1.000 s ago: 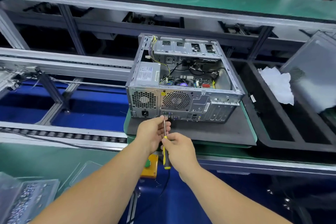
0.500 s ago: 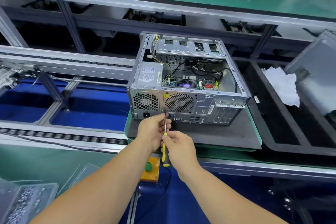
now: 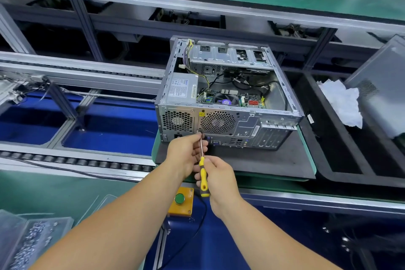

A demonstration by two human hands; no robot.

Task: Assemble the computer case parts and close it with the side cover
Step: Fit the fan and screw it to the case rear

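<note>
Right now my right hand (image 3: 217, 173) is wrapped around the yellow handle of the screwdriver (image 3: 203, 173), while my left hand (image 3: 186, 153) pinches the bare shaft just above that grip to steady the tip against the rear panel of the computer case (image 3: 228, 103). A screw probably sits at the tip (too small to confirm). Beyond both hands the case lies open-topped on its black pad (image 3: 263, 160); what I take for the side cover (image 3: 381, 85) waits well off to the right.
</note>
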